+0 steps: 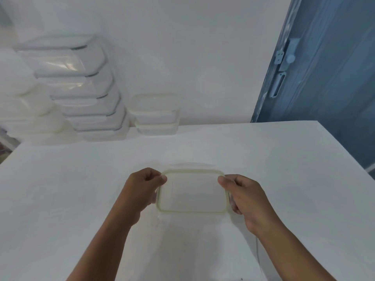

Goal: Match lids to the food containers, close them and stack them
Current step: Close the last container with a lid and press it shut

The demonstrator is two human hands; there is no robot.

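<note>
Lid (191,191) with a pale green seal lay near the front middle of the white table (284,169), over a clear container (190,165) whose far edge showed just behind it. Your left hand (142,187) gripped its left end and your right hand (243,195) its right end, fingers curled around the edges. A tall stack (87,94) of closed containers stood at the far left, a short stack (155,113) just beside it.

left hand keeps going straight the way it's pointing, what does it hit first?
Besides the lid it grips, the left hand would likely reach the short container stack at the far edge of the table; depth is unclear.
</note>
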